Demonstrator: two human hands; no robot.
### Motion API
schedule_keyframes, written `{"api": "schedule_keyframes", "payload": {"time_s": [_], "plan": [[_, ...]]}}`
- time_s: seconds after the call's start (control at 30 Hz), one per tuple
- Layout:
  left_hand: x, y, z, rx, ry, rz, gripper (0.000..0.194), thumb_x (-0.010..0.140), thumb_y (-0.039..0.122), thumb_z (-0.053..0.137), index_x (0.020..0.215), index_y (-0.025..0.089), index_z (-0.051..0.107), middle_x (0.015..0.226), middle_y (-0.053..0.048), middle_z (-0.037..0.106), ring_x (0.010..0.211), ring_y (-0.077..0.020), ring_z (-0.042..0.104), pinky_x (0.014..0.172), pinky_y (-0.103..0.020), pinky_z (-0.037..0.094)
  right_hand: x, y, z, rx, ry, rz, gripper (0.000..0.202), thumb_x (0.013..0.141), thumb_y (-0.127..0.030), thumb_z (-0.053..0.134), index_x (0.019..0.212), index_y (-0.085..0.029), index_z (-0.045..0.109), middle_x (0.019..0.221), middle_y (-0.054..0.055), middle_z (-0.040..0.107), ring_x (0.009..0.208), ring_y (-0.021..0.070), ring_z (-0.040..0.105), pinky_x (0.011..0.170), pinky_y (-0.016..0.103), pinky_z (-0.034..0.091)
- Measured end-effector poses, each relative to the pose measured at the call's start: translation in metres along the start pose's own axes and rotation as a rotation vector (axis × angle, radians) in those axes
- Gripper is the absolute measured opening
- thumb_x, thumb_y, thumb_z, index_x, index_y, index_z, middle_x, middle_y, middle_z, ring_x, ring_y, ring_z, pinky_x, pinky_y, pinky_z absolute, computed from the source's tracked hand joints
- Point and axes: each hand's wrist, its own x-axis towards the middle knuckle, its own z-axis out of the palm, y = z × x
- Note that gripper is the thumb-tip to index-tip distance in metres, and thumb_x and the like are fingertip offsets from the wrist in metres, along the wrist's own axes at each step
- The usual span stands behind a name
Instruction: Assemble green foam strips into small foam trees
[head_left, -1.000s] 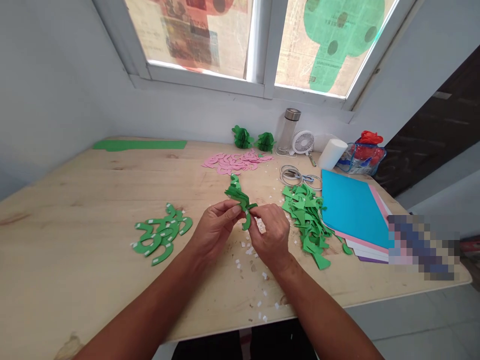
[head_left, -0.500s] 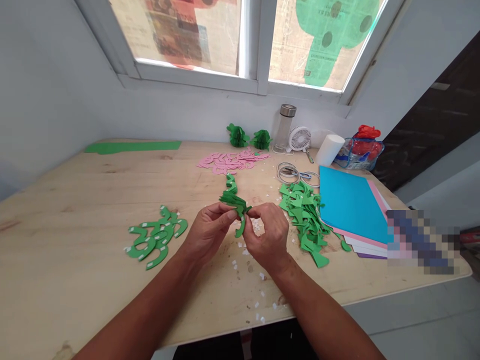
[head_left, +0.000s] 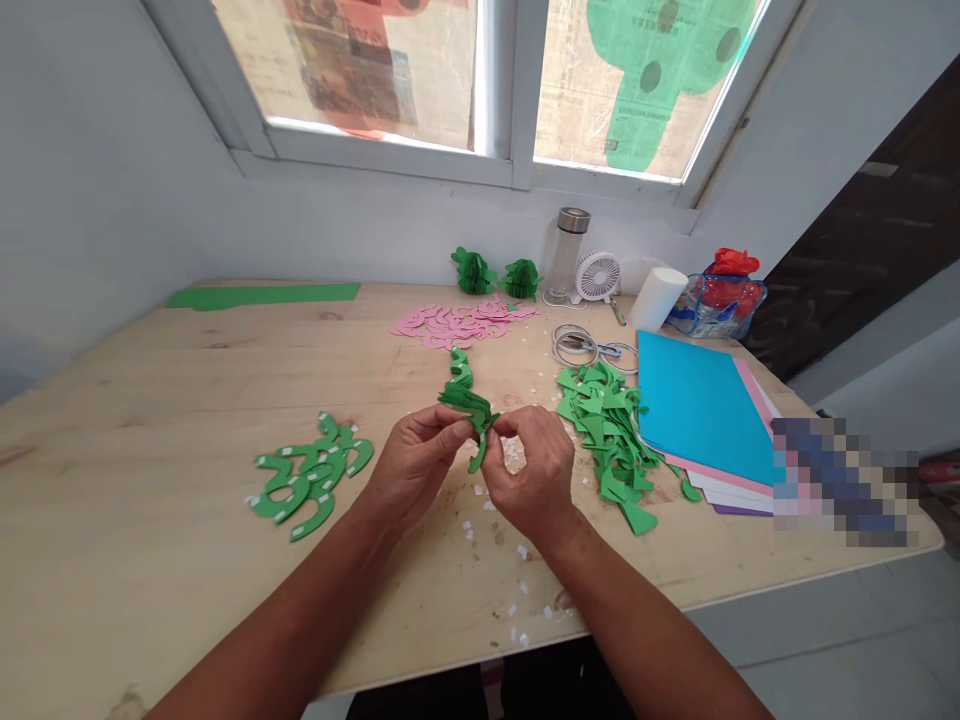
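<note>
My left hand point(head_left: 420, 455) pinches a fanned stack of green paper shapes point(head_left: 466, 400) between thumb and fingers, over the middle of the table. On its right side my right hand point(head_left: 529, 460) pinches the edge of the same stack, thumb and forefinger together, with a curved green end hanging between the hands. Behind the stack, more curved green pieces point(head_left: 460, 368) reach toward the back. Left of my left hand lies a pile of curved green pieces with small white squares point(head_left: 311, 475). Green paper scraps point(head_left: 611, 430) are heaped right of my right hand.
Pink paper cutouts point(head_left: 465, 322) and two green folded paper shapes point(head_left: 474, 272) lie at the back. Tape rings point(head_left: 576, 345), a glass bottle point(head_left: 568, 255), a fan point(head_left: 598, 277), a white roll point(head_left: 660, 298) and coloured sheets point(head_left: 705, 410) are on the right. White bits litter the front.
The view has shifted very slightly. The curved green end between my hands has turned a little and shows narrower; both hands keep their pinch.
</note>
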Motion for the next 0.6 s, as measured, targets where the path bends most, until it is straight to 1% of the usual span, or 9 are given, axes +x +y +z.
{"api": "schedule_keyframes", "payload": {"time_s": [0.1,0.17,0.37,0.6], "plan": [[-0.0002,0.0004,0.0003,0.003,0.008,0.001,0.010,0.064,0.024,0.078,0.070,0.017,0.072,0.075,-0.005,0.071,0.075,-0.0173,0.062,0.074,-0.030,0.047,0.0004,0.0000,0.0003,0.012,-0.001,0.006,0.008,0.082,-0.022,0.053,0.075,-0.020,0.051,0.068,0.003,0.060,0.066,0.0184,0.055,0.063,0.032,0.040],[-0.0004,0.0006,0.0002,-0.006,0.002,-0.003,0.010,0.065,0.023,0.078,0.070,0.017,0.072,0.076,-0.005,0.072,0.076,-0.0169,0.062,0.074,-0.030,0.047,0.0003,0.0007,0.0007,0.021,-0.004,0.002,0.010,0.084,-0.023,0.053,0.075,-0.020,0.051,0.067,0.003,0.060,0.066,0.0183,0.054,0.063,0.032,0.040],[0.0000,-0.0012,-0.0033,-0.028,-0.029,-0.011,0.008,0.068,0.022,0.076,0.072,0.017,0.072,0.075,-0.003,0.071,0.074,-0.0135,0.060,0.073,-0.025,0.046,-0.0006,0.0020,0.0010,0.034,-0.021,-0.005,0.010,0.086,-0.020,0.051,0.076,-0.020,0.051,0.068,0.003,0.061,0.067,0.0181,0.054,0.064,0.033,0.040],[-0.0004,-0.0005,-0.0010,-0.045,-0.013,-0.019,0.009,0.066,0.022,0.078,0.071,0.017,0.072,0.074,-0.003,0.069,0.072,-0.0134,0.059,0.072,-0.026,0.046,-0.0018,0.0009,0.0009,0.002,0.003,-0.028,0.009,0.085,-0.018,0.053,0.076,-0.020,0.051,0.068,0.003,0.061,0.067,0.0180,0.055,0.064,0.033,0.039]]}}
